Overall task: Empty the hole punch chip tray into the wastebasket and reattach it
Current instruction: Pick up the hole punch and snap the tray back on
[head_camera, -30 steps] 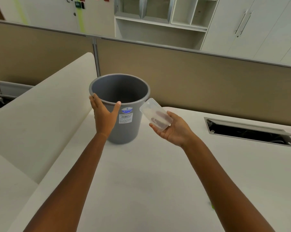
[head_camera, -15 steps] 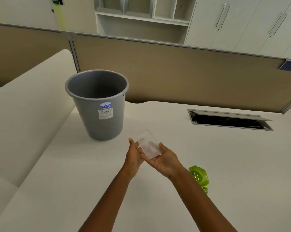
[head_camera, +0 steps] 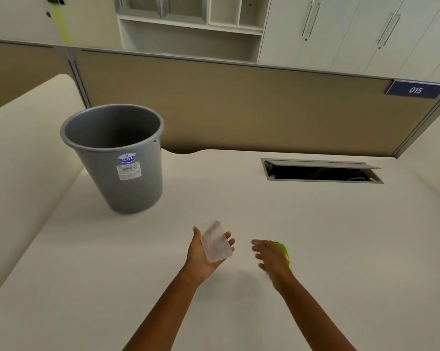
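The clear plastic chip tray [head_camera: 215,241] lies in my left hand [head_camera: 201,257], palm up, fingers curled around its edges. My right hand [head_camera: 269,255] hovers with fingers spread just left of the green hole punch [head_camera: 283,252], which rests on the white desk [head_camera: 264,216] and is mostly hidden behind that hand. The grey wastebasket [head_camera: 122,158] stands upright on the desk, far left of both hands, its inside dark.
A beige partition [head_camera: 239,102] bounds the desk at the back. An open cable hatch [head_camera: 320,172] is cut into the desk at the right. A cream curved divider [head_camera: 23,153] rises on the left. Cabinets stand behind the partition.
The chip tray passed from my right hand to my left. My left hand left the wastebasket rim. Both hands came back toward me, and my right hand moved right to the hole punch.
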Action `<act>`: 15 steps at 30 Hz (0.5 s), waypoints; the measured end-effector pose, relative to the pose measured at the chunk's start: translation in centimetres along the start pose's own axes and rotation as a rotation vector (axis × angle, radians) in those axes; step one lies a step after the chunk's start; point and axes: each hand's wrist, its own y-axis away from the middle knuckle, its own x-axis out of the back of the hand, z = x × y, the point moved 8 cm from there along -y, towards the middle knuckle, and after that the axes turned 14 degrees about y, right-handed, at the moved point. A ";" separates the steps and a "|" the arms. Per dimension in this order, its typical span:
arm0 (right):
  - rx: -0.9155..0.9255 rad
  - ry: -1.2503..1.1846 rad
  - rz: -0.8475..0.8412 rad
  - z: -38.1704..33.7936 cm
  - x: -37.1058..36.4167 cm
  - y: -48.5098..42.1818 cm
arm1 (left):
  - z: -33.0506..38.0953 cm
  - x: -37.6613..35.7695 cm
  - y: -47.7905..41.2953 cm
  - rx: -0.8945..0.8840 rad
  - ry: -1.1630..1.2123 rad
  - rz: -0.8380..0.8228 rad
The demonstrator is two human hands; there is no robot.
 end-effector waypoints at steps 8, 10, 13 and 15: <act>0.023 0.501 0.330 3.5 6.1 -3.9 | -2.2 0.7 -0.2 0.054 -0.057 0.032; 0.002 0.430 0.287 4.3 5.9 -4.2 | -2.6 0.8 -0.2 0.069 -0.063 0.032; -0.030 0.359 0.251 4.8 5.7 -4.4 | -2.7 1.1 -0.1 0.072 -0.078 0.025; -0.056 0.308 0.247 5.1 5.8 -4.4 | -2.7 1.2 0.0 0.070 -0.095 0.022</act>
